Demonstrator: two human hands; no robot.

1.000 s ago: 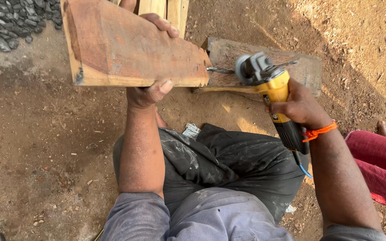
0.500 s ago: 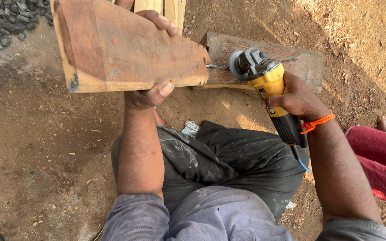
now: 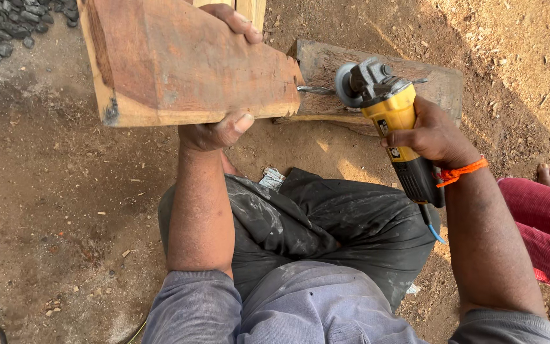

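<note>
Head view: left hand (image 3: 214,130) grips wooden block (image 3: 186,60), right hand (image 3: 431,134) holds grinder (image 3: 383,102).

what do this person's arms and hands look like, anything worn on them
Both hands are bare, no gloves. The left hand and forearm are uncovered up to a grey-blue sleeve pushed up around the elbow. The right hand has an orange thread band tied around the wrist; the forearm above it is bare, with the same grey-blue sleeve edge at the bottom of the view. No watch or rings show.
</note>
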